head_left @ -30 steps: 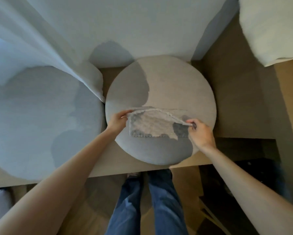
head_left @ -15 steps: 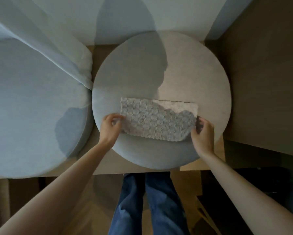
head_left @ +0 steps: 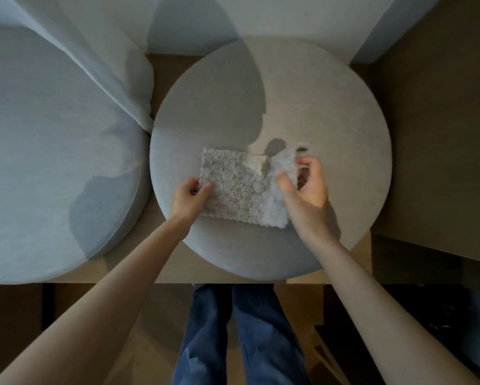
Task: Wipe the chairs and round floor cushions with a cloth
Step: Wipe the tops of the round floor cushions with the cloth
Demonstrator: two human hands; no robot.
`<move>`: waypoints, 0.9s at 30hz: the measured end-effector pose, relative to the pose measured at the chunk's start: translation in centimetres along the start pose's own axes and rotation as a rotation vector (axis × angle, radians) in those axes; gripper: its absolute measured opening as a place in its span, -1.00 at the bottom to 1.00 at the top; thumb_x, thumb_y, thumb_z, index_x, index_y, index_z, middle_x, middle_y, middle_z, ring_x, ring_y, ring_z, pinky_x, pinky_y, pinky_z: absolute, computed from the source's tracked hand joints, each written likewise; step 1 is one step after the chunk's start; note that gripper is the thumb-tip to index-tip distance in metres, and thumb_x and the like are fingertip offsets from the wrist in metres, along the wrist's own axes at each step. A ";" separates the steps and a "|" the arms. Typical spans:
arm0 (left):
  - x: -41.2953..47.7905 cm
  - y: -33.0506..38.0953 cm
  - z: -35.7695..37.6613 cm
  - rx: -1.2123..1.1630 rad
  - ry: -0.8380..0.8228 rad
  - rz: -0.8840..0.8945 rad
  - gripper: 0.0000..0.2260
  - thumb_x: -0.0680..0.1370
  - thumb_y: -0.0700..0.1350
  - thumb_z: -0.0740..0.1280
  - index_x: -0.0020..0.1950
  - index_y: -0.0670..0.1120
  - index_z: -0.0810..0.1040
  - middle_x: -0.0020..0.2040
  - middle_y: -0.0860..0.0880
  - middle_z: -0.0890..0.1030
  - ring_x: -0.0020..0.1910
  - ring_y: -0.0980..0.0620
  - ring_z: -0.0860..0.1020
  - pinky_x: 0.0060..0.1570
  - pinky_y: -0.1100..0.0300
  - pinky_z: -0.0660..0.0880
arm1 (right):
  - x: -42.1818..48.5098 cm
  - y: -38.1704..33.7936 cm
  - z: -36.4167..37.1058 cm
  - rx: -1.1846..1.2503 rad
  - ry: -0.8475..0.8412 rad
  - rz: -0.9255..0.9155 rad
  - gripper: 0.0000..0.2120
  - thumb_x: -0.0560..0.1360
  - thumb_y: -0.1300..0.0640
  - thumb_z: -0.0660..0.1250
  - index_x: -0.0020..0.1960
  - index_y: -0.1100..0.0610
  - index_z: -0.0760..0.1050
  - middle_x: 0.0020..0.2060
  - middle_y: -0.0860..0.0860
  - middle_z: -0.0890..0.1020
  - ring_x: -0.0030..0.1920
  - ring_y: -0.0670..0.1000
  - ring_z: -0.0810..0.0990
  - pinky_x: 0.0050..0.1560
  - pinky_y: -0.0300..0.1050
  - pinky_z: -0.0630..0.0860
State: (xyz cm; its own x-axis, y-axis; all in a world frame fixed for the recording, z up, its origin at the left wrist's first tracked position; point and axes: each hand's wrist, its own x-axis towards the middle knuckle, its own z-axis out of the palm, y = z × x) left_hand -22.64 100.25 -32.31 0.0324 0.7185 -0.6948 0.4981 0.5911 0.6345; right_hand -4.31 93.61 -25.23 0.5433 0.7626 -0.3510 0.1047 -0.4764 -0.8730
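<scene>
Two round cushions side by side on one wooden platform [head_left: 433, 176]: centre cushion [head_left: 316, 101], pale grey, and left cushion [head_left: 39, 162], bluish, rims just beside each other. One nubbly grey cloth [head_left: 233, 187] on the near half of the centre cushion. Two bare hands on it, both gripping. Pinches its near left edge with the left hand [head_left: 190, 200], thumb against curled fingers. Holds the far right corner up off the cushion with the right hand [head_left: 307, 187], fingers curled, blurred there. One sheer curtain [head_left: 102, 65] draped over the far side of the left cushion. Two legs in blue jeans [head_left: 241, 334] at the near edge. One white wall [head_left: 302, 18] far behind.
</scene>
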 end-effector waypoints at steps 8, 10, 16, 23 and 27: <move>-0.5 -1.3 -2.3 -0.161 -0.150 -0.085 -0.50 0.66 0.16 -0.08 0.30 -0.07 0.51 0.11 0.05 0.53 0.14 0.08 0.47 0.26 0.16 0.34 | -0.9 -0.5 7.3 -0.503 -0.112 -0.319 -0.68 0.56 0.15 0.26 0.31 0.04 0.47 0.22 0.00 0.52 0.24 0.03 0.41 0.25 -0.11 0.34; -0.7 -1.5 -2.6 -0.137 -0.171 -0.039 -0.59 0.64 0.19 0.02 0.17 0.01 0.56 0.05 0.09 0.57 0.06 0.11 0.51 0.16 0.19 0.42 | -0.2 1.0 7.5 -0.607 0.022 -0.253 -0.53 0.52 0.12 0.33 0.41 0.11 0.35 0.33 0.10 0.41 0.32 0.13 0.32 0.30 -0.07 0.22; -1.4 -2.2 -2.2 -0.056 -0.161 0.078 -0.85 0.65 -0.03 0.16 -0.01 0.02 0.50 -0.18 0.14 0.51 -0.20 0.21 0.45 -0.23 0.32 0.37 | 1.6 4.0 8.8 -0.122 0.095 0.386 -0.45 0.43 0.05 0.46 0.28 0.17 0.27 0.21 0.15 0.49 0.21 0.13 0.48 0.24 -0.04 0.43; -2.9 0.2 -0.3 0.132 0.035 0.242 -0.58 0.66 -0.14 0.11 0.53 -0.04 0.18 0.45 -0.01 0.30 0.36 0.02 0.35 0.33 0.09 0.35 | 4.5 1.0 3.3 0.100 0.095 0.288 -0.59 0.37 0.22 0.51 0.15 0.20 0.44 0.03 0.10 0.63 -0.08 -0.03 0.63 -0.01 -0.11 0.60; -1.6 3.9 2.4 0.208 0.096 0.359 -0.56 0.64 -0.19 0.13 0.52 -0.02 0.20 0.49 -0.04 0.25 0.45 -0.05 0.25 0.43 -0.01 0.23 | 8.1 -2.9 -2.0 -0.204 0.280 -0.182 -0.62 0.39 0.21 0.47 0.08 0.03 0.36 -0.15 -0.15 0.51 -0.21 -0.32 0.54 -0.24 -0.45 0.46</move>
State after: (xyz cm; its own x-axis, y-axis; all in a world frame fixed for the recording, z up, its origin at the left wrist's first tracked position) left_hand -18.70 100.53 -29.55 0.1601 0.9020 -0.4010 0.6345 0.2171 0.7418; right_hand 1.49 100.29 -24.89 0.7039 0.7073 -0.0657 0.3684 -0.4426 -0.8176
